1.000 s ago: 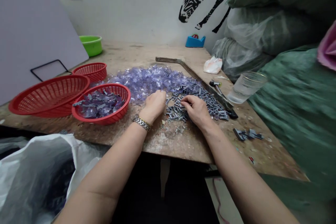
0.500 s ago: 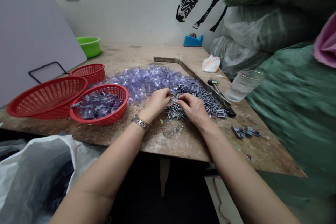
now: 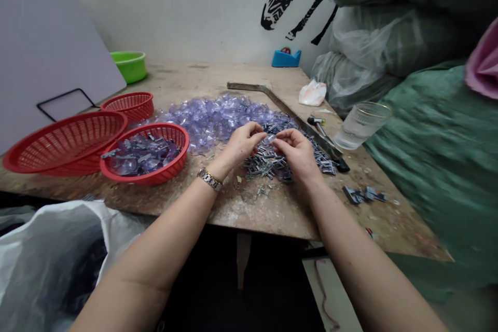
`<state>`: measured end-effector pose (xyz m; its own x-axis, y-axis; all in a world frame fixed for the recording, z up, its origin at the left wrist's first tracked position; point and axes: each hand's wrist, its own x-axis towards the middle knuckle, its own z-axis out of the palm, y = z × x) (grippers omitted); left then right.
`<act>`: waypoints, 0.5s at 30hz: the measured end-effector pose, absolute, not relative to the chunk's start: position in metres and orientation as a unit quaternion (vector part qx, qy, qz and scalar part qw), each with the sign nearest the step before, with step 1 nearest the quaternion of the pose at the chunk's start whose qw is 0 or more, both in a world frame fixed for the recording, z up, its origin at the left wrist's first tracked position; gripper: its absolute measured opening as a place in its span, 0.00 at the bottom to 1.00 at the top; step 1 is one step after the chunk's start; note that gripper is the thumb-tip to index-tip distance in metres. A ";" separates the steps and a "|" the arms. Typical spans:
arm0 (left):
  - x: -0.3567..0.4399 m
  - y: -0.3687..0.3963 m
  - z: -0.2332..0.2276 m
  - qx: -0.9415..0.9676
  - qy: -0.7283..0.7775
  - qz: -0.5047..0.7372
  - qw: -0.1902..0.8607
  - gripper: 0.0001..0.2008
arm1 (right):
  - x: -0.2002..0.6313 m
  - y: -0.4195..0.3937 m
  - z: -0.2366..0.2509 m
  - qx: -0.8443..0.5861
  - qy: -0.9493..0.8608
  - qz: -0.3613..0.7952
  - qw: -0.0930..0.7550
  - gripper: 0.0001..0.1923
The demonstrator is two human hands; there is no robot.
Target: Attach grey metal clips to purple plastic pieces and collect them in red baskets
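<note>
Between my two hands is a small clear plastic piece (image 3: 269,139), pinched from both sides by the fingertips. My left hand (image 3: 246,141), with a metal watch (image 3: 210,179) on its wrist, closes on its left side. From the right, my right hand (image 3: 295,151) grips it between thumb and fingers. Under the hands lies a heap of small dark grey strips (image 3: 261,162). Behind and to the left spreads a pile of clear purplish plastic pieces (image 3: 202,120). Fine details of the held piece are too small to make out.
A red basket (image 3: 171,174) of similar pieces stands left, beside a larger red basket (image 3: 66,140) and a smaller one (image 3: 134,106). A bent metal bar (image 3: 284,108) borders the heap. At right are a glass (image 3: 361,124), grey blocks (image 3: 361,195) and green sacks (image 3: 424,129).
Both hands have shifted slightly right and up over the grey heap. The clear piece between them is raised a little, and the fingers have altered their hold. The view has moved slightly.
</note>
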<state>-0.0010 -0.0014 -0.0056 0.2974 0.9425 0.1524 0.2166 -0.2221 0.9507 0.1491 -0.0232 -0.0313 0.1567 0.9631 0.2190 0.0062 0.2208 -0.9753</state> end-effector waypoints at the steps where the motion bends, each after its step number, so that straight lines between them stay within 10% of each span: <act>1: -0.001 0.000 -0.005 0.656 0.438 0.401 0.466 0.02 | 0.150 -0.024 -0.030 -0.475 -0.503 0.407 0.597 0.12; 15: -0.010 -0.003 -0.011 0.538 0.340 0.392 0.665 0.06 | 0.150 -0.021 -0.037 -0.492 -0.567 0.357 0.556 0.08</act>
<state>-0.0098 -0.0027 -0.0113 0.4623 0.8862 -0.0308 -0.1548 0.1148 0.9813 0.1504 -0.0209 -0.0373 0.1023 0.9545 0.2800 0.1614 0.2618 -0.9515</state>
